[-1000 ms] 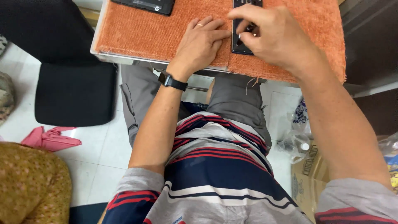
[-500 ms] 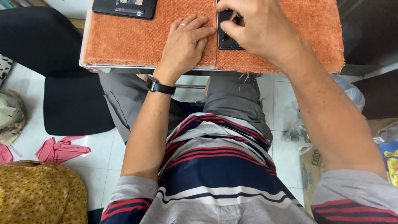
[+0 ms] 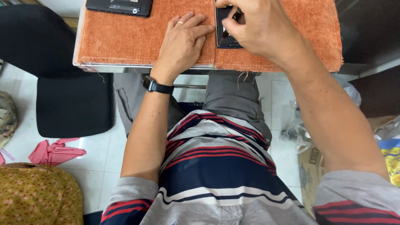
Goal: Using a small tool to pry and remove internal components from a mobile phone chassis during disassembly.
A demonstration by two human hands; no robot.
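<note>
Nearest the camera is the person's striped shirt (image 3: 216, 175), navy, red, white and grey, above grey trousers (image 3: 233, 96). On the floor to the left lie one pink cloth (image 3: 56, 152) and one dark chair seat (image 3: 73, 104); to the right sit one cardboard box (image 3: 310, 175) and some clear plastic bags (image 3: 300, 125).

Farther off, two forearms reach to a small table (image 3: 83, 66) covered by one orange woven mat (image 3: 125, 37). The left hand (image 3: 183, 41), with one black wristband (image 3: 158, 86) and one ring, lies flat and open on the mat, fingertips touching the left edge of one dark phone (image 3: 226, 37). The right hand (image 3: 262, 29) hovers over that phone, its fingers pinched on a small dark object at the phone's top; what it is cannot be told. A second dark device (image 3: 120, 7) lies at the mat's far left corner, untouched.
</note>
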